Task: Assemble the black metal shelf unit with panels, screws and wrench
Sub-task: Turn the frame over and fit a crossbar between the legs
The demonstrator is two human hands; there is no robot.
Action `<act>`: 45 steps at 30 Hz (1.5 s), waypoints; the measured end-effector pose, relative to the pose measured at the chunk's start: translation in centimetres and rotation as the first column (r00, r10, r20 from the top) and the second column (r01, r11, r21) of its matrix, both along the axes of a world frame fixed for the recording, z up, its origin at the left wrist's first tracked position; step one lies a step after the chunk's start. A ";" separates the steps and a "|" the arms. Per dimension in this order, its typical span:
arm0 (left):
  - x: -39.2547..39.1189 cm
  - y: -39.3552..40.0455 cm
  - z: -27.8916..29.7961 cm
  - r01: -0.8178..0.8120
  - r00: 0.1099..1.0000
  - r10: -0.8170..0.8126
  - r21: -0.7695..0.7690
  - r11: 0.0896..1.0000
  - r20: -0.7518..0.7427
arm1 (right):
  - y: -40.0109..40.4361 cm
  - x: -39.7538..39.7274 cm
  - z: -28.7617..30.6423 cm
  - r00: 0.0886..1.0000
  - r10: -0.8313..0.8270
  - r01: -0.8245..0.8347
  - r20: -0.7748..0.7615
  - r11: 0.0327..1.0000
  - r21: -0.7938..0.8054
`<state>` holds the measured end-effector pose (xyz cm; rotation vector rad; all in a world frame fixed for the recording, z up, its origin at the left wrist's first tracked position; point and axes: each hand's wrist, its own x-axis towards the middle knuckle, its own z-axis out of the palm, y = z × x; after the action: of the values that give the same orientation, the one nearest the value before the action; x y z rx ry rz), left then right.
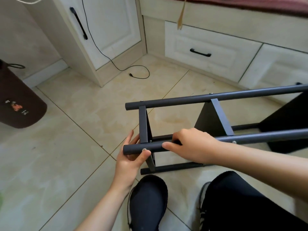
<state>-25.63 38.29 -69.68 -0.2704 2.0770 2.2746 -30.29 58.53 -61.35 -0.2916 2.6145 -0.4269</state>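
Shelf unit (216,117) lies on its side on the tiled floor (75,130), 4 black tubes running rightward, open tile to its left up to a brown mat (18,104). Left hand (131,157) cups the near tube's end, thumb on a screw (144,149). Right hand (191,145) grips that tube from above. Mat's writing is unreadable.

Both hands grip shelf unit (216,114) near pole (250,138) (floor-laid).
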 end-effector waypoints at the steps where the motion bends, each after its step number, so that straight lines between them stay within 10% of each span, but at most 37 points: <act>1: -0.1 0.0 -0.4 0.034 0.999 -0.034 -0.019 0.999 0.003 | 0.2 -0.1 -0.2 1.000 0.002 -0.002 0.005 1.000 -0.023; 11: -1.1 2.5 -2.6 -0.040 0.994 0.080 -0.428 0.903 0.075 | 0.7 0.1 -0.4 0.997 -0.056 0.046 -0.054 0.985 -0.165; 26: -1.8 1.5 9.6 -0.109 0.993 0.073 -0.459 0.882 -0.096 | -0.8 -0.2 7.6 0.946 -0.275 0.194 -0.171 0.904 -0.382; 40: -0.6 2.9 29.9 -0.230 0.804 -0.218 -0.628 0.744 -0.554 | 1.3 2.4 21.2 0.863 -0.503 0.261 0.048 0.362 -0.895; 45: -0.4 5.8 32.6 -0.362 0.751 -0.297 -0.744 0.562 -0.590 | 3.6 4.8 21.1 0.838 -0.529 0.248 0.129 0.159 -0.956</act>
<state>-25.98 44.13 -37.13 0.6260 3.4345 1.2032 -25.53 62.16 -40.27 0.0246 2.1900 -2.3592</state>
